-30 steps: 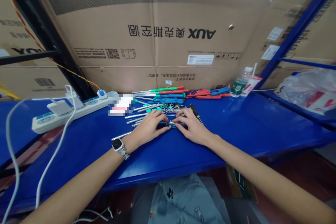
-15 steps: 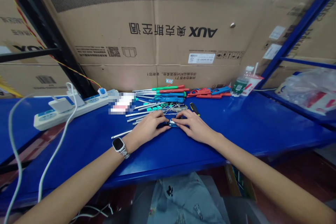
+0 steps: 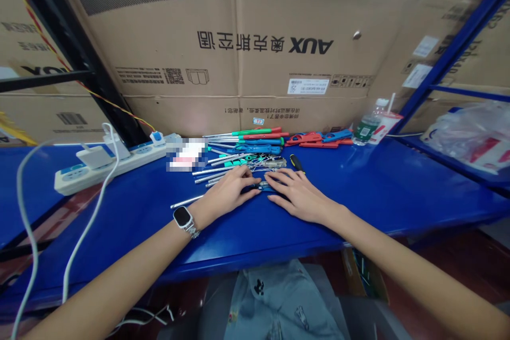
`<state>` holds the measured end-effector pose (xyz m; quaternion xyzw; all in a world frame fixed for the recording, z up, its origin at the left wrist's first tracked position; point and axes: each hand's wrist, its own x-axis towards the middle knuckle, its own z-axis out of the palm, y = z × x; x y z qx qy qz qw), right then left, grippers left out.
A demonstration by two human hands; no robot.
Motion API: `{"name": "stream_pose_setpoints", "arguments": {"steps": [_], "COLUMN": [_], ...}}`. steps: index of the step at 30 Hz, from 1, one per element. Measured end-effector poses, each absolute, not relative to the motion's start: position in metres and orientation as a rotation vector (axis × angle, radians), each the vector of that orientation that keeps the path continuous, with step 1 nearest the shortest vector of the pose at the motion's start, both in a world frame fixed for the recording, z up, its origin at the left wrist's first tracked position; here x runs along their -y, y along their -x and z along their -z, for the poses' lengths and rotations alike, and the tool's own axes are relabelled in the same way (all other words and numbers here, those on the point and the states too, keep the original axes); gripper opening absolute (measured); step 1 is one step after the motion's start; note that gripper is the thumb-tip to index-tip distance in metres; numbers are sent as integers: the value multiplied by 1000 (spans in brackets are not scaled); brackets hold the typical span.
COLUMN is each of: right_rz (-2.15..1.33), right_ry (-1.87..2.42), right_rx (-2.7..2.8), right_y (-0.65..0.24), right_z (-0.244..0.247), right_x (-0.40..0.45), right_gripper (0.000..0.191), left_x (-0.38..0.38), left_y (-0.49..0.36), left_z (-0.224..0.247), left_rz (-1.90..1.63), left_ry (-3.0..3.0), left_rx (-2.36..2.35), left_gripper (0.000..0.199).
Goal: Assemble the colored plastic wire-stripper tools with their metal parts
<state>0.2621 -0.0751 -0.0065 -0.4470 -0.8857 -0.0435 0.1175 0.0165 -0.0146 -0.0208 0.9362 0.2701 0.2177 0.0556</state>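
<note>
A small blue and silver part [image 3: 264, 186] lies low over the table between my two hands. The thumb and fingers of my left hand [image 3: 233, 191] are closed on its left end, where something dark shows; a watch [image 3: 183, 217] is on that wrist. My right hand [image 3: 298, 194] is spread with its fingers apart at the part's right side, partly covering it. Its fingertips look close to the part, but contact is unclear. Just beyond the hands lie several metal rods [image 3: 211, 171], thin white wires [image 3: 261, 166] and a screwdriver with a black and yellow handle [image 3: 295, 162].
Behind are green and red handled tools [image 3: 255, 132], blue handle pieces [image 3: 258, 149] and red clip-like pieces [image 3: 311, 138]. A bottle [image 3: 366, 126] and a cup [image 3: 384, 126] stand at right. The power strip [image 3: 71, 179] with white cables lies left. A cardboard box [image 3: 167, 26] walls the back.
My right hand has let its pinch on the small part go; its fingers are now spread and slightly further right. My left hand keeps its hold.
</note>
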Motion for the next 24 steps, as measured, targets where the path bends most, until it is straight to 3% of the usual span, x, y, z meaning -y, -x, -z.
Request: {"name": "stream_pose_setpoints", "arguments": {"steps": [11, 24], "right_rz": [319, 216], "right_ry": [1309, 1187], "right_rx": [2666, 2520], "right_y": [-257, -261], "right_z": [6, -2], "right_x": [87, 55], "right_gripper": [49, 29], "left_x": [17, 2], "left_y": [-16, 18], "left_z": [13, 0], "left_rz": [-628, -403], "left_ry": [-2796, -2750], "left_rx": [-943, -969], "left_gripper": [37, 28]}}
